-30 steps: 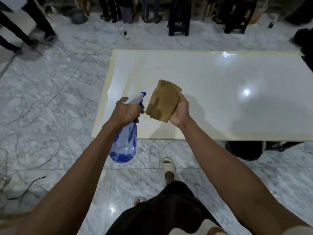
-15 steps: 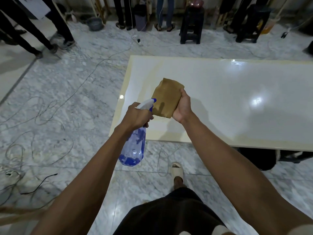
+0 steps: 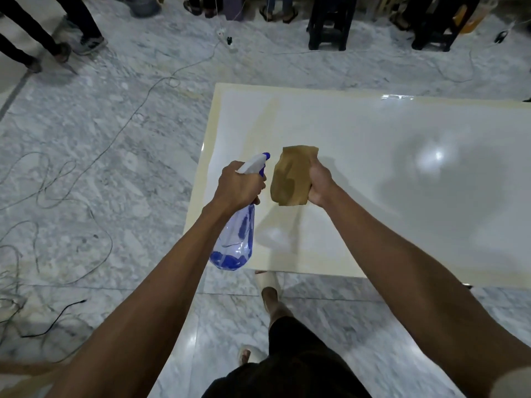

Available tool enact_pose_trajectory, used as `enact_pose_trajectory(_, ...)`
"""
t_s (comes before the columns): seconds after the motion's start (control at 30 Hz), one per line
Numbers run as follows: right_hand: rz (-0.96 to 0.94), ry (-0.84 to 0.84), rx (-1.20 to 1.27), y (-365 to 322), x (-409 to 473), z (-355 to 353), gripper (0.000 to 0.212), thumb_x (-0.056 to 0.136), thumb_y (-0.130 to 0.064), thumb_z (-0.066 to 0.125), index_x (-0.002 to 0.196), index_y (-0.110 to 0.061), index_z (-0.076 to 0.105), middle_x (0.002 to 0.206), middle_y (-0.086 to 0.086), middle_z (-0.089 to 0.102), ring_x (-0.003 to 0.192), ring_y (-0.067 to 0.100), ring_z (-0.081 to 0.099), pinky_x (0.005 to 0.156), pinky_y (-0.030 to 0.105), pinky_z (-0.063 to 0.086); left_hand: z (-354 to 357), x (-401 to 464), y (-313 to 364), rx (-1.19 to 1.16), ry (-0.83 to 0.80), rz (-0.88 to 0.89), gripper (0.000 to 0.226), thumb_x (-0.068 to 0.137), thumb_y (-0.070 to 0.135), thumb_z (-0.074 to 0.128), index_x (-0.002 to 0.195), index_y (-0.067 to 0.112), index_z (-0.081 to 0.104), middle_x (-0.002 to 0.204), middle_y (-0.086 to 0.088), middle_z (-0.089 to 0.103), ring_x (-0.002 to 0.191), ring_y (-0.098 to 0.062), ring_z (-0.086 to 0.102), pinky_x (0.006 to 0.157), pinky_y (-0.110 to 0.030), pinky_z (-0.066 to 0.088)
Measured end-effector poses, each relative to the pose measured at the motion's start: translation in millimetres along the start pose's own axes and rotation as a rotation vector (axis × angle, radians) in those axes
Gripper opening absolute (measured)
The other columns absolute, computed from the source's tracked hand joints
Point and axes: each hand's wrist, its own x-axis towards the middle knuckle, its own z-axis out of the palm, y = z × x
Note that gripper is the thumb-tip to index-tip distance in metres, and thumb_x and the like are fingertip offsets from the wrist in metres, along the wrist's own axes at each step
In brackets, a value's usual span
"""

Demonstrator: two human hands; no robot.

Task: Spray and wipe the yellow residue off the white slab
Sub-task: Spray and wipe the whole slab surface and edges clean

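White slab (image 3: 388,182): a glossy rectangular panel lying flat, low over a marble floor (image 3: 100,153), with its long axis running left to right across the view. Yellow residue (image 3: 260,130) is seen as a faint band running away from the viewer near the left end, and a yellowish tint is seen along the borders. Left hand (image 3: 238,186): held above the slab's left near corner, fingers curled tightly around the neck of a clear blue spray bottle (image 3: 235,239); whether a finger is pressed on the trigger cannot be told. The white nozzle is pointed up and right, toward the cloth rather than down at the slab. Right hand (image 3: 320,183): fingers closed on a folded brown cloth (image 3: 291,175), which is held upright just beside the nozzle and clear of the surface. Judged relation for the coming move: the residue band lies ahead of and below both hands, slightly nearer the left hand; the cloth would have to be lowered flat and carried forward-left to meet it. Loose cables (image 3: 57,211) are noted on the floor to the left.
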Motion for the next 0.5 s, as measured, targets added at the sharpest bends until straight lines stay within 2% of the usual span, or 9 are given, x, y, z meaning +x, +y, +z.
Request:
enact_pose_trajectory(0.1, -0.037, 0.118, -0.33, -40.4, 75.8, -12.4, 0.045, 0.101, -0.046, 0.047, 0.123, -0.011, 0.063, 0.117, 0.01, 0.071, 0.108, 0.03, 0.068, 0.095, 0.047, 0.055, -2.6, 60.0, 20.2, -0.039, -0.015, -0.015, 0.043, 0.07, 0.031, 0.056, 0.091, -0.004, 0.071, 0.087, -0.021, 0.07, 0.043, -0.015, 0.057, 0.045, -0.021, 0.047)
enact_pose_trajectory(0.13, -0.118, 0.179, -0.473, -58.2, 101.1, -13.0, 0.046, 0.103, -0.044, 0.041, 0.123, -0.008, 0.062, 0.117, 0.009, 0.07, 0.106, 0.03, 0.068, 0.094, 0.044, 0.056, -3.8, 80.7, 26.4, -0.044, -0.016, -0.016, 0.041, 0.07, 0.029, 0.056, 0.089, -0.004, 0.07, 0.089, -0.024, 0.071, 0.04, -0.014, 0.055, 0.045, -0.021, 0.047)
enact_pose_trajectory(0.17, -0.231, 0.235, -0.63, -78.5, 127.8, -13.1, 0.047, 0.105, -0.041, 0.037, 0.123, -0.005, 0.062, 0.113, 0.008, 0.068, 0.101, 0.027, 0.066, 0.09, 0.034, 0.055, -4.9, 102.1, 31.6, -0.043, -0.016, -0.013, 0.037, 0.07, 0.026, 0.055, 0.085, -0.005, 0.069, 0.091, -0.024, 0.072, 0.039, -0.013, 0.054, 0.045, -0.021, 0.047)
enact_pose_trajectory(0.2, -0.324, 0.264, -0.782, -98.4, 153.3, -12.9, 0.047, 0.106, -0.038, 0.035, 0.122, -0.002, 0.061, 0.107, 0.008, 0.066, 0.096, 0.025, 0.064, 0.08, 0.024, 0.05, -5.4, 123.0, 34.7, -0.036, -0.014, -0.004, 0.034, 0.07, 0.022, 0.053, 0.083, -0.006, 0.068, 0.092, -0.024, 0.072, 0.038, -0.013, 0.053, 0.045, -0.021, 0.047)
enact_pose_trajectory(0.23, -0.428, 0.26, -0.91, -117.8, 180.4, -12.6, 0.05, 0.104, -0.04, 0.034, 0.122, -0.001, 0.06, 0.104, 0.011, 0.066, 0.093, 0.025, 0.063, 0.072, 0.024, 0.047, -5.9, 142.5, 37.0, -0.027, -0.009, 0.006, 0.032, 0.071, 0.018, 0.052, 0.083, -0.007, 0.068, 0.093, -0.023, 0.073, 0.037, -0.012, 0.053, 0.044, -0.02, 0.047)
enact_pose_trajectory(0.27, -0.49, 0.257, -1.065, -134.3, 210.1, -13.4, 0.056, 0.102, -0.047, 0.03, 0.124, -0.004, 0.059, 0.107, 0.016, 0.067, 0.096, 0.03, 0.063, 0.073, 0.028, 0.045, -5.9, 161.1, 37.5, -0.027, -0.002, 0.016, 0.029, 0.073, 0.014, 0.051, 0.084, -0.007, 0.068, 0.094, -0.023, 0.073, 0.037, -0.012, 0.052, 0.044, -0.02, 0.047)
enact_pose_trajectory(0.33, -0.497, 0.261, -1.424, -151.0, 272.6, -22.4, 0.062, 0.099, -0.057, 0.021, 0.135, -0.017, 0.051, 0.127, 0.016, 0.063, 0.115, 0.037, 0.06, 0.095, 0.042, 0.042, -4.8, 194.4, 33.6, -0.045, 0.01, 0.034, 0.02, 0.08, 0.007, 0.052, 0.082, -0.004, 0.068, 0.093, -0.023, 0.073, 0.038, -0.012, 0.052, 0.045, -0.021, 0.049)
enact_pose_trajectory(0.4, -0.4, 0.195, -1.693, -134.0, 334.4, -40.7, 0.061, 0.102, -0.057, 0.019, 0.145, -0.021, 0.041, 0.146, 0.011, 0.05, 0.134, 0.033, 0.047, 0.111, 0.05, 0.027, -2.0, 218.8, 26.3, -0.064, 0.017, 0.043, 0.017, 0.08, 0.005, 0.052, 0.079, 0.0, 0.067, 0.09, -0.024, 0.072, 0.039, -0.012, 0.052, 0.045, -0.022, 0.048)
enact_pose_trajectory(0.5, -0.269, 0.205, -1.758, -79.3, 370.6, -50.4, 0.066, 0.105, -0.05, 0.02, 0.158, -0.012, 0.01, 0.166, 0.011, 0.01, 0.153, 0.03, 0.009, 0.121, 0.05, 0.006, 4.7, 242.1, 11.5, -0.053, 0.005, 0.036, 0.025, 0.077, 0.006, 0.05, 0.088, -0.006, 0.069, 0.09, -0.025, 0.072, 0.041, -0.013, 0.052, 0.046, -0.023, 0.05)
